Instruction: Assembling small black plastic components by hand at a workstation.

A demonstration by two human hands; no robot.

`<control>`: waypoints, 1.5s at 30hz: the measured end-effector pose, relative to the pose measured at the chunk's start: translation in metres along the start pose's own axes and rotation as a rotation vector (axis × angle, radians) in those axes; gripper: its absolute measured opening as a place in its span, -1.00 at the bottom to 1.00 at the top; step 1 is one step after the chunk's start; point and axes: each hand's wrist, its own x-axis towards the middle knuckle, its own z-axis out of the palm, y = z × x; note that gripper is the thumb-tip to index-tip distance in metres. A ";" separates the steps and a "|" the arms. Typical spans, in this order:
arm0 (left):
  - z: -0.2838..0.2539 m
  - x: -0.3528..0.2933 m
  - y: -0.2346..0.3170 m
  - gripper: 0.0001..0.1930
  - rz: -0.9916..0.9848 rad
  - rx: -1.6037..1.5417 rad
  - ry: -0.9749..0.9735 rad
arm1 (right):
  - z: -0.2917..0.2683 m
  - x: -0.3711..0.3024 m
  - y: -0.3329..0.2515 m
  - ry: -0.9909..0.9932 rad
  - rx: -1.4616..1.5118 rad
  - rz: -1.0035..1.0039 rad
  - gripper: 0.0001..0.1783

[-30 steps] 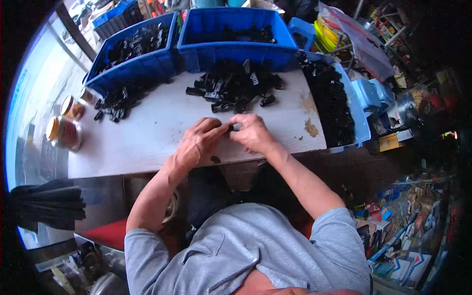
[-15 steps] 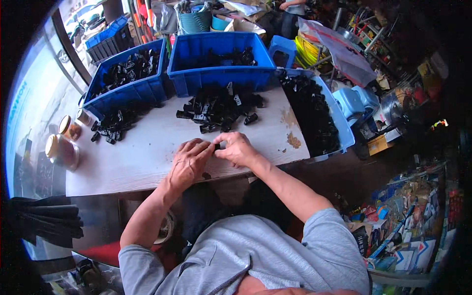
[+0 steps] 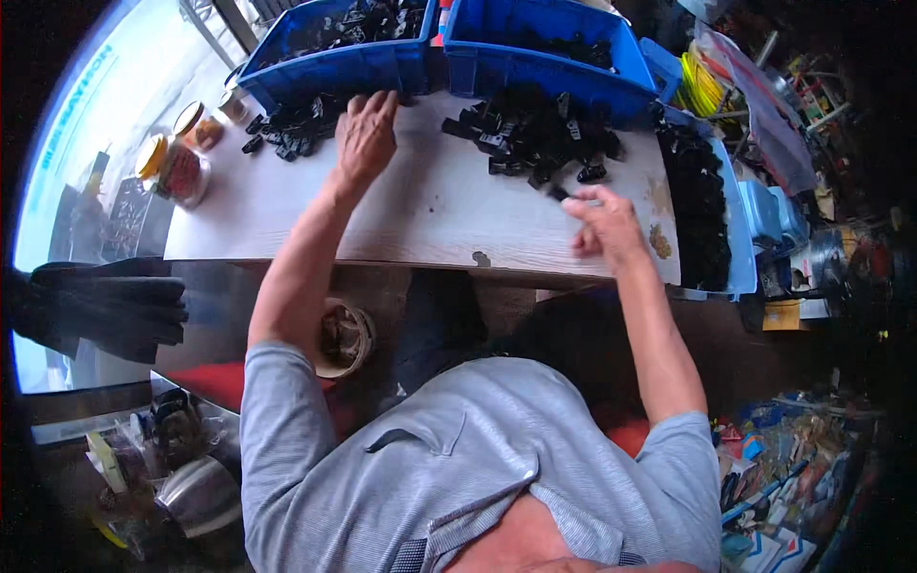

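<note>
A pile of small black plastic parts [image 3: 535,134], some with light metal pieces, lies in the middle of the pale tabletop [image 3: 430,224]. At its near edge, my right hand [image 3: 608,227] has its fingers apart beside a blurred black part [image 3: 558,193]; I see nothing gripped. My left hand [image 3: 367,138] reaches to the right end of a smaller pile of black parts [image 3: 304,126]. Its fingers look slightly spread and bent down, with the fingertips partly hidden. No part shows in that hand.
Two blue bins [image 3: 549,72] of black parts stand along the far edge. A light blue tray [image 3: 743,258] heaped with black pieces is on the right. Lidded jars [image 3: 181,172] stand at the left edge. Below the table is a round container [image 3: 346,339].
My hands have parted from where they met in front of the middle pile. The left has gone to the left pile, the right to the middle pile's near edge. The view has shifted.
</note>
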 end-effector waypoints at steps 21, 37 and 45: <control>0.017 0.021 -0.003 -0.81 0.075 -0.052 0.040 | -0.040 0.043 -0.007 0.239 -0.256 -0.031 -0.42; 0.005 -0.005 -0.018 -0.86 0.034 -0.221 -0.087 | -0.026 0.030 -0.001 0.256 -0.172 0.089 -0.65; -0.004 -0.004 -0.027 -0.74 -0.186 -0.238 -0.116 | -0.022 0.024 0.001 0.277 -0.215 0.157 -0.58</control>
